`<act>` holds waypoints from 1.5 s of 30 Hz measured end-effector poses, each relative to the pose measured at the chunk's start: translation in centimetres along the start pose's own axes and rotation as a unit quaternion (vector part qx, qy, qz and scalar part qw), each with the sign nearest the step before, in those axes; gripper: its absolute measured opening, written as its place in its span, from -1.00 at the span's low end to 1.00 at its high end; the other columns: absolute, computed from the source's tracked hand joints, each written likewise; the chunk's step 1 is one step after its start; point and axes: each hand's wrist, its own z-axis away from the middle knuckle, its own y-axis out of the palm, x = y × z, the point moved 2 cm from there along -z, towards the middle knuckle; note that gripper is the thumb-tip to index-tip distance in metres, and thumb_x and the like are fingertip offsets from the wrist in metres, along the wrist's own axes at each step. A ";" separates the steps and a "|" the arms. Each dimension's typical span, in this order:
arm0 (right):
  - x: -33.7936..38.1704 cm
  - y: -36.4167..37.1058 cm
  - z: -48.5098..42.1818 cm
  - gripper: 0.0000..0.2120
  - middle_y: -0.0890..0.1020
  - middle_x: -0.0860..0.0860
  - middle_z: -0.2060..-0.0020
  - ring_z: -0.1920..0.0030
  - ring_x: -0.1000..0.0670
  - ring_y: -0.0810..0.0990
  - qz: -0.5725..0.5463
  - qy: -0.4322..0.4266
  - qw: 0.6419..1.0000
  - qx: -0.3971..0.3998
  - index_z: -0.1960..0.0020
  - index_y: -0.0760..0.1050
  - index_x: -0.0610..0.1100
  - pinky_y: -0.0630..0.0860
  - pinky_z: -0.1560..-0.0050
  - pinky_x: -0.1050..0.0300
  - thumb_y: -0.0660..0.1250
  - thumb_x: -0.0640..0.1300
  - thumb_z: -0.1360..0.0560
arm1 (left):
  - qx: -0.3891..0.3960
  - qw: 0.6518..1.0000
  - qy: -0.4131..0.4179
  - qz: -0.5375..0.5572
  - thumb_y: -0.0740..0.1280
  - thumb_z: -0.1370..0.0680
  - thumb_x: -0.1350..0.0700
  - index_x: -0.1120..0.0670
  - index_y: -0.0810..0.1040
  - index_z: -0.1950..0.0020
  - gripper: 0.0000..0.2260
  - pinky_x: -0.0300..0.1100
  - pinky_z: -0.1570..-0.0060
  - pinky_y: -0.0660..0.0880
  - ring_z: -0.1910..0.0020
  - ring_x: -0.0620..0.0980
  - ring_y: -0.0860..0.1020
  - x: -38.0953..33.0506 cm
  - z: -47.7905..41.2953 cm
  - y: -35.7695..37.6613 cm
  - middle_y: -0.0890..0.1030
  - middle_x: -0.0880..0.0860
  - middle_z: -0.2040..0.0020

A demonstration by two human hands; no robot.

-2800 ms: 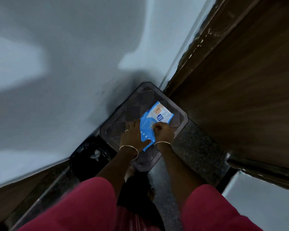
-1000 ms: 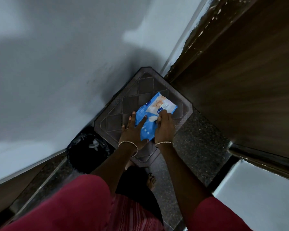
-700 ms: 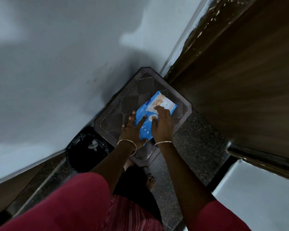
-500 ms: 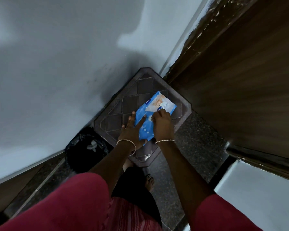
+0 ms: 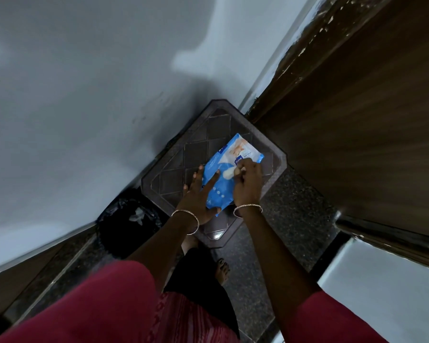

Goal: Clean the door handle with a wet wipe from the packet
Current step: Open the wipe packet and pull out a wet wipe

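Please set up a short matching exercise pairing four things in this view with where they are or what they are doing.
Things:
1. left hand
2. right hand
3. wet wipe packet
4. black bin

States:
A. lies on the brown stool
B. pinches a white wipe at the packet's opening
C. stands on the floor beside the stool
D. presses flat on the packet

Pairs: 1-D, 2-B, 3-A, 4-C

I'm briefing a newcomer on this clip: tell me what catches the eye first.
The bright blue plastic wipe packet lies mid-frame on a dark brown patterned plastic stool. The left hand presses it flat, while the right hand pinches a white wet wipe emerging from it. A brown wooden door fills the right.
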 end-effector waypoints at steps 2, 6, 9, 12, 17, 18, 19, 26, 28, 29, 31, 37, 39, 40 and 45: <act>0.0 -0.5 -0.2 -0.91 0.51 -0.25 -0.06 -0.03 -0.16 0.55 -0.026 0.019 0.999 0.003 -0.02 0.51 -0.29 0.57 -0.08 -0.14 0.31 -0.38 -0.52 | 0.004 1.000 -0.004 -0.004 0.42 -0.46 -0.09 -0.26 -0.24 -0.52 -0.08 0.32 -0.45 -0.03 -0.57 0.16 -0.22 -0.1 0.0 -0.1 -0.33 0.07 -0.58; 0.7 -1.0 0.5 -0.72 0.52 -0.18 -0.25 -0.28 -0.15 0.47 0.122 -0.073 0.987 0.075 -0.20 0.55 -0.16 0.42 -0.31 -0.01 0.37 -0.29 -0.50 | 0.010 1.000 -0.009 -0.019 0.42 -0.46 -0.10 -0.28 -0.30 -0.48 -0.06 0.33 -0.47 -0.02 -0.57 0.17 -0.23 0.1 -0.2 0.2 -0.33 0.08 -0.57; 1.5 -0.8 1.0 -0.68 0.51 -0.11 -0.32 -0.33 -0.17 0.43 0.260 -0.148 0.947 0.114 -0.25 0.57 -0.03 0.37 -0.29 -0.09 0.37 -0.12 -0.50 | 0.017 0.999 -0.017 -0.023 0.42 -0.45 -0.11 -0.26 -0.31 -0.48 -0.05 0.33 -0.47 -0.03 -0.57 0.16 -0.24 0.2 -0.3 0.4 -0.34 0.08 -0.57; 1.8 -0.3 1.1 -0.70 0.53 -0.08 -0.31 -0.32 -0.18 0.44 0.342 -0.180 0.910 0.149 -0.22 0.60 -0.02 0.39 -0.21 -0.10 0.37 -0.05 -0.49 | 0.016 0.999 -0.020 -0.020 0.42 -0.45 -0.11 -0.27 -0.31 -0.47 -0.05 0.33 -0.46 -0.03 -0.57 0.16 -0.23 0.1 -0.4 0.4 -0.34 0.08 -0.57; 1.3 -0.9 0.8 -0.84 0.69 -0.18 0.05 -0.06 -0.26 0.57 0.225 -0.125 0.963 0.085 0.00 0.67 -0.22 0.51 -0.11 -0.13 0.35 -0.32 -0.49 | 0.009 0.999 -0.033 -0.006 0.33 -0.52 -0.12 -0.20 -0.14 -0.56 -0.21 0.31 -0.46 0.04 -0.58 0.16 -0.14 -0.6 -0.3 -0.1 -0.26 0.10 -0.59; 1.2 -1.2 0.6 -0.84 0.70 -0.19 0.10 -0.02 -0.26 0.58 0.174 -0.106 0.977 0.068 0.05 0.68 -0.25 0.53 -0.11 -0.14 0.34 -0.37 -0.46 | -0.015 0.999 -0.033 0.007 0.29 -0.55 -0.11 -0.16 -0.04 -0.57 -0.30 0.28 -0.46 0.12 -0.58 0.16 -0.05 -0.9 -0.2 -0.4 -0.20 0.11 -0.60; 1.2 -1.4 0.4 -0.83 0.71 -0.19 0.12 -0.02 -0.25 0.59 0.135 -0.085 0.986 0.055 0.07 0.68 -0.26 0.54 -0.11 -0.12 0.34 -0.41 -0.45 | -0.059 0.997 -0.034 0.028 0.28 -0.57 -0.08 -0.11 0.11 -0.57 -0.39 0.22 -0.43 0.22 -0.56 0.16 0.10 -1.3 -0.2 -0.9 -0.09 0.13 -0.61; 0.7 -1.9 0.1 -0.70 0.67 -0.12 0.00 -0.09 -0.05 0.58 0.080 -0.037 0.994 0.058 -0.15 0.59 -0.16 0.36 -0.10 0.35 0.31 -0.43 -0.49 | -0.205 0.973 0.001 0.109 0.37 -0.55 0.05 0.02 0.59 -0.25 -0.72 -0.01 -0.17 0.44 -0.12 0.12 0.54 -3.9 -1.9 -4.4 0.57 0.15 -0.14; 0.7 -1.9 -0.1 -0.69 0.68 -0.12 -0.02 -0.12 -0.08 0.57 0.074 -0.041 0.994 0.063 -0.15 0.59 -0.18 0.34 -0.11 0.38 0.30 -0.44 -0.50 | -0.181 0.978 0.014 0.106 0.41 -0.52 0.06 0.04 0.66 -0.12 -0.80 -0.05 -0.14 0.45 -0.05 0.11 0.57 -3.9 -2.8 -4.5 0.64 0.12 -0.06; 0.8 -1.9 -0.1 -0.71 0.68 -0.12 -0.03 -0.12 -0.09 0.56 0.072 -0.044 0.994 0.063 -0.15 0.59 -0.19 0.32 -0.11 0.41 0.30 -0.43 -0.50 | -0.170 0.980 0.004 0.101 0.42 -0.50 0.06 0.05 0.69 -0.05 -0.84 -0.08 -0.10 0.47 -0.02 0.10 0.59 -3.7 -3.2 -4.4 0.67 0.10 -0.03; 0.9 -1.9 0.1 -0.79 0.67 -0.12 -0.05 -0.13 -0.13 0.56 0.072 -0.059 0.995 0.047 -0.12 0.59 -0.20 0.33 -0.12 0.35 0.32 -0.35 -0.53 | -0.166 0.976 -0.032 0.140 0.45 -0.47 0.09 0.10 0.72 0.04 -0.87 -0.20 0.02 0.49 0.06 0.05 0.63 -3.2 -3.7 -4.1 0.71 0.09 0.03; 0.7 -1.8 1.2 -0.91 0.68 -0.15 0.12 0.06 -0.15 0.62 0.078 -0.087 0.993 0.009 0.07 0.62 -0.24 0.55 0.00 0.00 0.44 -0.22 -0.47 | -0.133 0.905 -0.120 0.386 0.42 -0.48 0.32 0.41 0.62 -0.05 -0.80 -0.38 0.35 0.57 0.49 -0.27 0.58 -2.3 -3.9 -3.4 0.63 0.25 0.10; 0.7 -1.2 1.8 -0.89 0.71 -0.17 0.11 0.06 -0.18 0.65 0.076 -0.086 0.993 0.025 0.04 0.65 -0.25 0.57 -0.01 -0.04 0.45 -0.23 -0.46 | -0.110 0.898 -0.127 0.406 0.37 -0.51 0.36 0.46 0.56 -0.12 -0.77 -0.49 0.45 0.48 0.52 -0.33 0.56 -2.4 -3.9 -3.2 0.57 0.22 0.08; 0.6 -1.0 1.9 -0.87 0.71 -0.17 0.07 0.03 -0.19 0.65 0.071 -0.072 0.994 0.031 0.01 0.66 -0.25 0.56 -0.04 -0.04 0.45 -0.23 -0.47 | -0.102 0.894 -0.133 0.415 0.34 -0.53 0.37 0.46 0.54 -0.16 -0.76 -0.50 0.48 0.45 0.52 -0.35 0.55 -2.6 -3.8 -3.2 0.56 0.22 0.06; 0.5 -0.7 1.5 -0.89 0.73 -0.16 0.10 0.07 -0.18 0.66 0.033 -0.031 0.999 0.029 0.03 0.67 -0.26 0.56 -0.01 0.00 0.46 -0.25 -0.47 | -0.056 0.883 -0.168 0.434 0.32 -0.57 0.29 0.34 0.56 -0.19 -0.78 -0.47 0.55 0.41 0.51 -0.35 0.56 -1.7 -4.1 -3.3 0.61 0.16 0.13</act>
